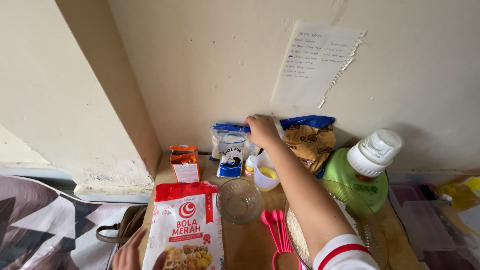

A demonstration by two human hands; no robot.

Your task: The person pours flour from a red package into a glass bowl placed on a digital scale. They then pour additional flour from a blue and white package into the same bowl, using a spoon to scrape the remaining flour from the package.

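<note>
The clear bag (229, 136) with a blue top, at frame centre against the wall, is pinched by the right hand (261, 131), arm stretched over the glass bowl (239, 201) and pink spoons (278, 231), while the left hand (131, 254) rests open against the red bag (186, 227) at lower left.

Glossy plastic flour bag (186, 225); matt wooden table (250, 240).
</note>
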